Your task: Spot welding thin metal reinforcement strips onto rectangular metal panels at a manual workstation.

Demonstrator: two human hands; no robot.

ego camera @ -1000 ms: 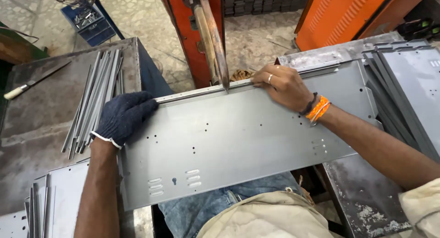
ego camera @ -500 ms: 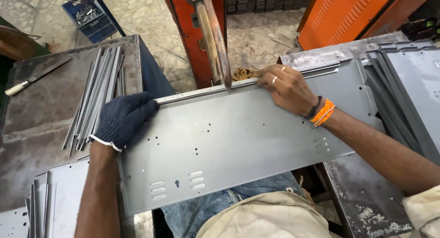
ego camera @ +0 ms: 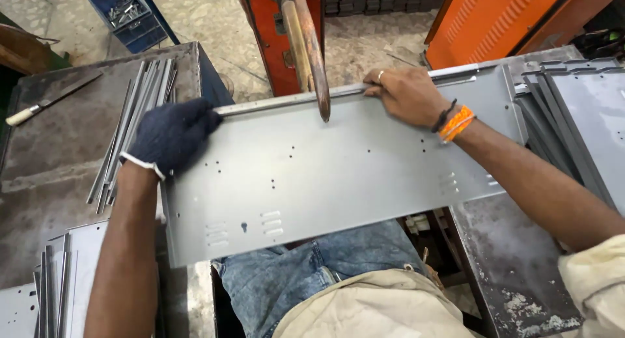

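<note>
A long grey sheet-metal panel (ego camera: 338,172) with small holes and slots lies across my lap between two tables. My left hand (ego camera: 170,135), in a dark blue glove, grips the panel's far left corner. My right hand (ego camera: 405,94), bare with a ring and orange wristbands, presses on the far edge, where a thin metal strip (ego camera: 286,102) runs along the panel. The curved copper arm of a spot welder (ego camera: 311,48) comes down onto that far edge between my hands.
The welder's orange body (ego camera: 260,32) stands behind. A bundle of thin metal strips (ego camera: 133,120) and a knife-like tool (ego camera: 49,100) lie on the left table. More grey panels (ego camera: 579,110) are stacked on the right. A blue crate (ego camera: 130,15) sits on the floor.
The panel has slid to the right under the welder arm, so the arm's tip now meets the edge further left along it. Both hands kept their hold.
</note>
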